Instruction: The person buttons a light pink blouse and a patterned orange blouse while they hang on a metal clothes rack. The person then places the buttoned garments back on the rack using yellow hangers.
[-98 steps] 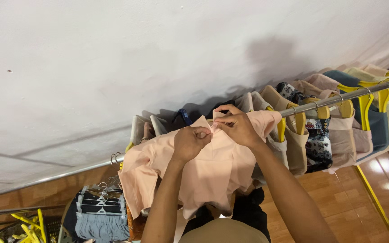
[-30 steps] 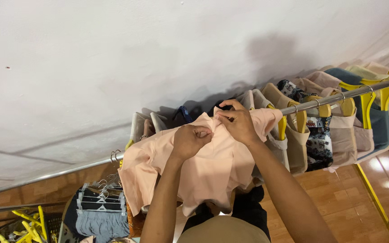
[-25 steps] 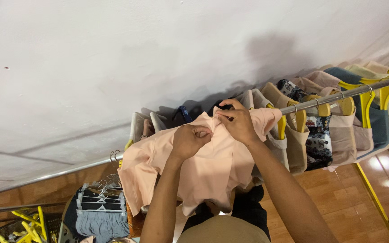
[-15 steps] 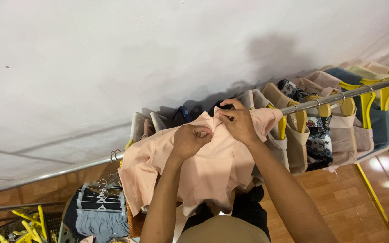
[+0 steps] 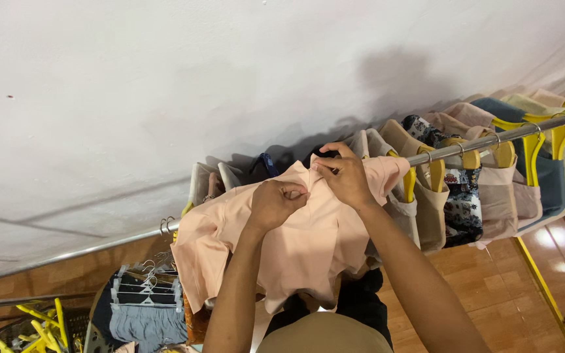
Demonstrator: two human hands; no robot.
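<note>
Overhead, crowded rail behind hands.

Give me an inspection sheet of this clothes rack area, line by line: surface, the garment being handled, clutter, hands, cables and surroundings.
Surface: metal rail runs along a white wall; brown wooden floor below.
Job's things: peach shirt draped over the rail, both hands at its collar.
Clutter: garments on yellow hangers crowd the rail to the right; loose yellow hangers and grey folded clothes lie lower left.
Hands: left hand pinches the shirt fabric near the collar; right hand pinches the collar beside it, its grip on a small dark part too small to identify.
Cables: nothing seen.
Surroundings: yellow rack frame at right; no other person seen.
</note>
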